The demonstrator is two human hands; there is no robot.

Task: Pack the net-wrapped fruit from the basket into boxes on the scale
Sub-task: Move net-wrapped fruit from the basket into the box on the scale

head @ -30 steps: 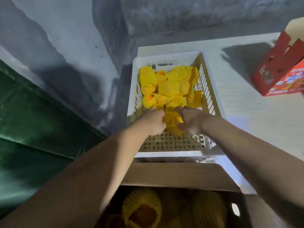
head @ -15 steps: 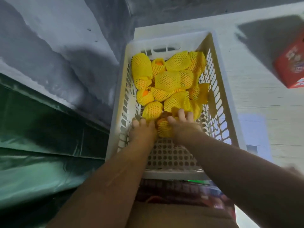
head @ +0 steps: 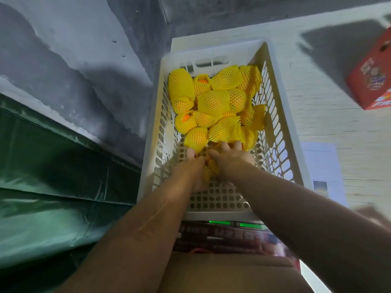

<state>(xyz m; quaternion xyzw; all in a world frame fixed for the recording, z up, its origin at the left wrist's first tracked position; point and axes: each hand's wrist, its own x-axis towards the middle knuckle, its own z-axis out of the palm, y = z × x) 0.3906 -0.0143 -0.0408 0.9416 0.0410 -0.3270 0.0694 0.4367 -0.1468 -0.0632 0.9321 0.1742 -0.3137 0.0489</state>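
Net-wrapped fruit (head: pixel 209 169) gripped between both hands (head: pixel 195 166) (head: pixel 230 158) in white basket (head: pixel 281 115) (pale tabletop (head: pixel 330 123), grey wall (head: pixel 74 49)).

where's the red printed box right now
In the head view the red printed box sits at the far right edge on the pale tabletop, right of the white basket, apart from it.

basket (head: pixel 281 115): white perforated plastic | fruit nets (head: pixel 222 100): yellow foam mesh | sheet (head: pixel 53 166): glossy green
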